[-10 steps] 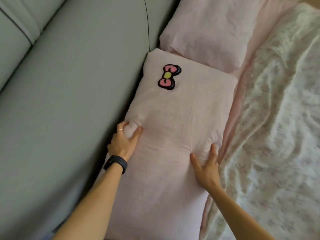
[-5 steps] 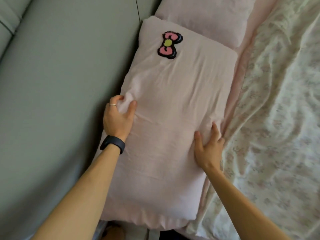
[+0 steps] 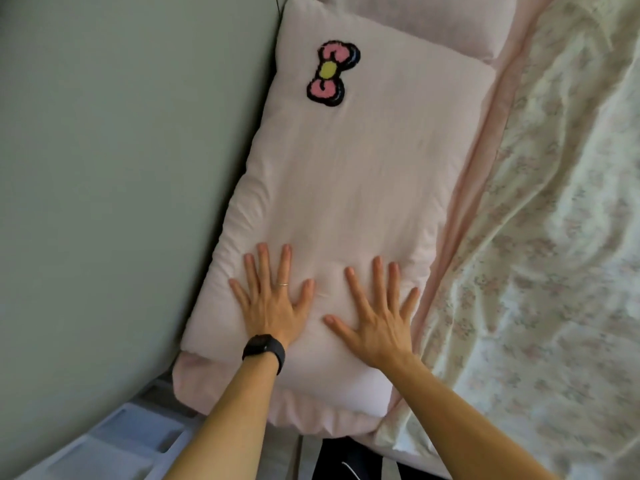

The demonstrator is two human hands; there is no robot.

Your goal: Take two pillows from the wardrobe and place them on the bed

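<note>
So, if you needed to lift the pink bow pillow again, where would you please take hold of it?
Probably the pink pillow by its two long edges near the end closest to you, one hand from each side: it lies lengthwise away, and that end is nearest.

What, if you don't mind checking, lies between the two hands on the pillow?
Only bare pink pillow fabric, slightly creased, lies between the left hand and right hand in the head view.

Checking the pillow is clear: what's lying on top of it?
Both hands, left hand and right hand, press flat on the bow pillow. Fabric under the palms is hidden.
</note>
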